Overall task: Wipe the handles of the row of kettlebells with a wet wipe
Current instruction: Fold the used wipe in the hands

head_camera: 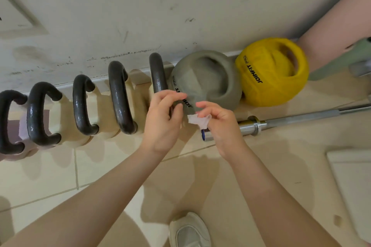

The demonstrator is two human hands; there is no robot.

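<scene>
Hands over kettlebell row, wipe in right hand.
Right hand (221,126) pinches small crumpled white wet wipe (198,120) in curled fingers; left hand (163,120) loosely curled, holding nothing. Fifth black handle (158,72) partly hidden by left hand; leftmost kettlebell (10,122) cut off at frame edge.

head view | looks steeply down from above; close over hands, kettlebell row, tiled floor

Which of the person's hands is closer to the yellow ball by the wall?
The right hand, pinching the wet wipe, is nearer: the yellow ball lies up and to its right. The left hand is farther left, over the last kettlebell handle.
</scene>
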